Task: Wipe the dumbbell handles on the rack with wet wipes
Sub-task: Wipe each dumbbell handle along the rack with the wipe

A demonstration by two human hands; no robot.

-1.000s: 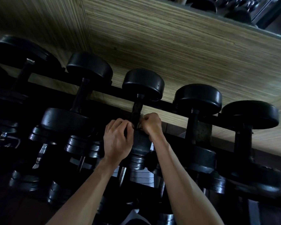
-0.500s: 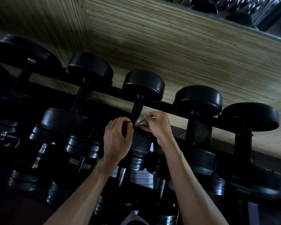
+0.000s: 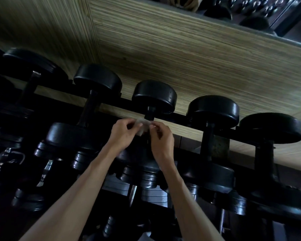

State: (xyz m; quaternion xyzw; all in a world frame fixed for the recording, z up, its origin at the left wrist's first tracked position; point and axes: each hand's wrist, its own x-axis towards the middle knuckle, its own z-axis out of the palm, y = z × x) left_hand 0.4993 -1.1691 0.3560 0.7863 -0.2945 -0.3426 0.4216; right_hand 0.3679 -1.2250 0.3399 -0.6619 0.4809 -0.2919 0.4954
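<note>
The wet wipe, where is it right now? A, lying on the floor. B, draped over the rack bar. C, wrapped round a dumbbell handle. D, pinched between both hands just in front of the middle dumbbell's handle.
D: the left hand and right hand each pinch an edge of the wet wipe, holding it off the handle.

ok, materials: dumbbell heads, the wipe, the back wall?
Dumbbell heads: likely rubber-coated, matte black with soft sheen, rounded edges. Wipe: thin pale nonwoven, looks crumpled and translucent between the hands. Wall: wood-look laminate or veneer, fine streaked grain; can't tell which.
</note>
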